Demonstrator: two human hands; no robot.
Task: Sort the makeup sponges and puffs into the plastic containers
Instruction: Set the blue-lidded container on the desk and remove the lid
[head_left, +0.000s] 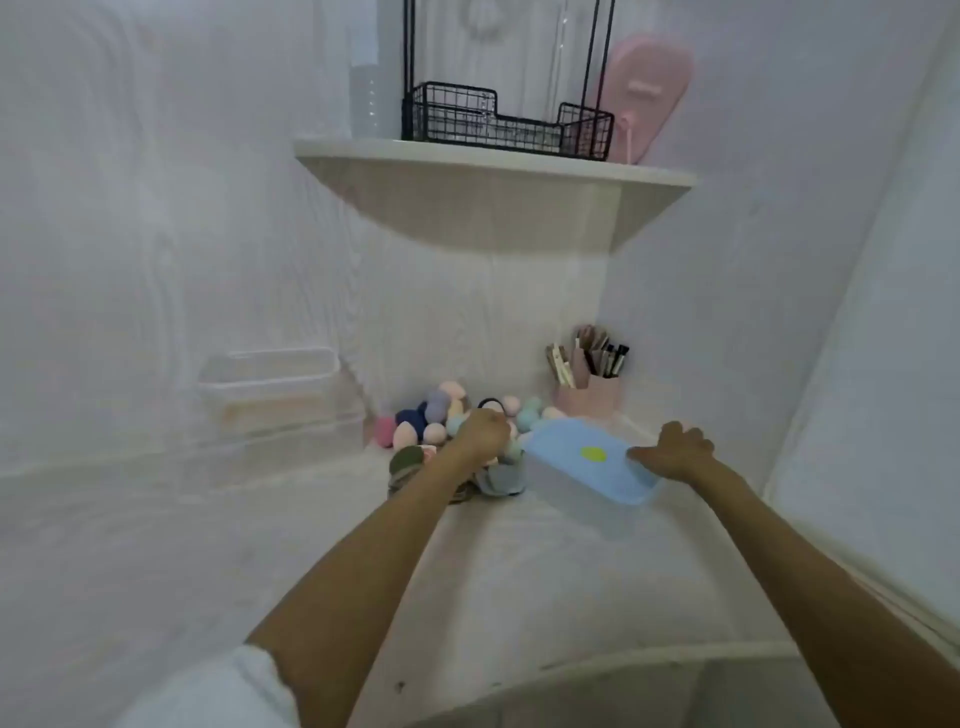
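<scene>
Head view: my left hand (480, 434) sits curled over the sponges (436, 415), piled on the table's far side; whether it holds one I cannot tell. My right hand (678, 452) grips the box (587, 470) just right of the pile, nearer than the clear bin (275, 395) far left.

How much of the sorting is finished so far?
Little looks done. The sponges lie heaped loose by the back wall, and whether the clear container at left holds any is too blurred to tell. In hand: the left hand reaches into the heap, while the right hand holds the blue-lidded box. Nearly the whole heap remains.
</scene>
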